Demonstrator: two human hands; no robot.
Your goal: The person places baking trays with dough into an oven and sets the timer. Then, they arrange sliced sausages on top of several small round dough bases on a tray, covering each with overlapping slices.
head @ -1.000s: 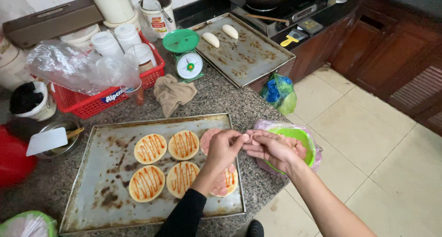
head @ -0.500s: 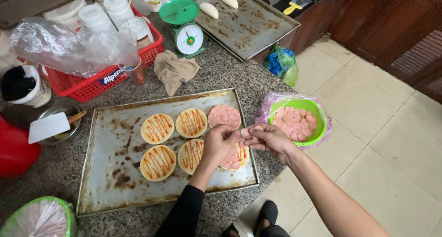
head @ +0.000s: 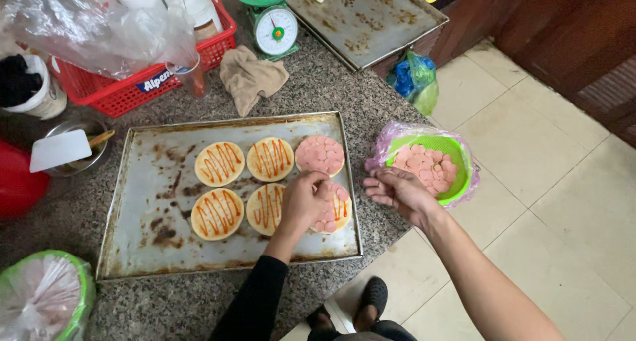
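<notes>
1. The left hand point(head: 306, 198) presses pink sausage slices point(head: 331, 212) onto a sauced dough round point(head: 338, 208) near the baking tray's point(head: 146, 241) front right corner.
2. The slices look thin, soft and slippery; best pinched at their edges.
3. The right hand point(head: 397, 192) hovers half-open, seemingly empty, beside the green bowl point(head: 457, 162).

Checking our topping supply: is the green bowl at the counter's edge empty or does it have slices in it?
Not empty: the green bowl holds a layer of pink sausage slices covering much of its bottom.

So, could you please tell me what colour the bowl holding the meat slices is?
Bright green plastic bowl, head view.
</notes>
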